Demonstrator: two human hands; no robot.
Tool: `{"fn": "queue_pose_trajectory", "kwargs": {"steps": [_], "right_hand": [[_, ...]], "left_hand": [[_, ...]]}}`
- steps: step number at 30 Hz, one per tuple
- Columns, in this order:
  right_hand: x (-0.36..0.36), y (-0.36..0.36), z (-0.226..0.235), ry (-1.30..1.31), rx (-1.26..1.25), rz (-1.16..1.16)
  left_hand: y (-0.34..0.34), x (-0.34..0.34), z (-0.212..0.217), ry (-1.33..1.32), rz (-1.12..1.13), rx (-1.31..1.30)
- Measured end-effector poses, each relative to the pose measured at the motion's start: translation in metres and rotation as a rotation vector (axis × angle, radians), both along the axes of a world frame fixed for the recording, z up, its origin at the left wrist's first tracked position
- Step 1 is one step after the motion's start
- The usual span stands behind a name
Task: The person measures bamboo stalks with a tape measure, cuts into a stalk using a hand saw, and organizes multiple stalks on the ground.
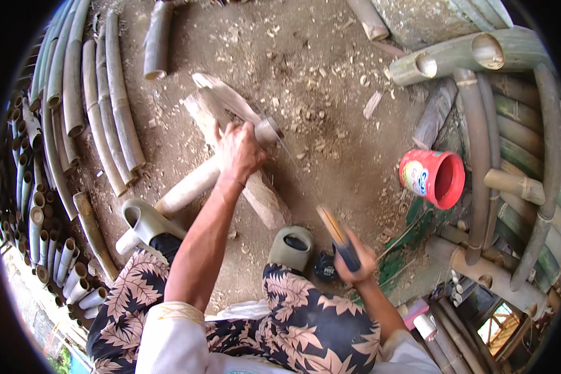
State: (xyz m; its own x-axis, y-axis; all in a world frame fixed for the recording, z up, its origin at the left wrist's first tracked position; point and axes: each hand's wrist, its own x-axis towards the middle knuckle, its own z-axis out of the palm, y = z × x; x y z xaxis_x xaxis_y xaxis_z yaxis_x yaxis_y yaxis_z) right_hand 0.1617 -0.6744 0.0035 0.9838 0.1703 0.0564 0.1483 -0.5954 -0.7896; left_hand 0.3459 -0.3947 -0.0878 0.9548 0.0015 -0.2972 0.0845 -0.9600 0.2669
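My left hand [238, 149] is closed around a pale bamboo pole [190, 186] near its far end. The pole slants across rough split wood pieces [265, 199] on the ground. My right hand [357, 258] grips a hand saw by its orange and black handle [340, 240]. The saw's thin blade [293, 157] runs up and left to the pole's cut end [269, 131], just beyond my left hand. Whether its teeth are in the bamboo is hard to see. My left slipper [144, 219] rests at the pole's near part; the right slipper [292, 248] stands on the dirt.
Bamboo poles [115, 93] lie in rows at left, with stacked tubes [56, 255] beyond. A red plastic tub [442, 177] lies at right beside a bamboo frame [480, 149]. A small black object [324, 267] sits near my right hand. Wood chips litter the dirt floor [330, 112].
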Motion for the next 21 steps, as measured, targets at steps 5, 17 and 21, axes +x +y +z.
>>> {"fn": "queue_pose_trajectory", "kwargs": {"steps": [5, 17, 21], "right_hand": [[0.082, 0.064, -0.023, -0.038, 0.255, -0.041], [0.086, 0.059, -0.041, -0.062, 0.186, -0.031], [0.041, 0.033, -0.017, 0.017, 0.094, -0.023]], "left_hand": [[-0.007, -0.002, 0.0, -0.041, -0.006, -0.046], [-0.004, -0.001, -0.013, -0.083, -0.009, -0.024], [0.001, 0.001, -0.003, -0.029, -0.005, -0.032]]}}
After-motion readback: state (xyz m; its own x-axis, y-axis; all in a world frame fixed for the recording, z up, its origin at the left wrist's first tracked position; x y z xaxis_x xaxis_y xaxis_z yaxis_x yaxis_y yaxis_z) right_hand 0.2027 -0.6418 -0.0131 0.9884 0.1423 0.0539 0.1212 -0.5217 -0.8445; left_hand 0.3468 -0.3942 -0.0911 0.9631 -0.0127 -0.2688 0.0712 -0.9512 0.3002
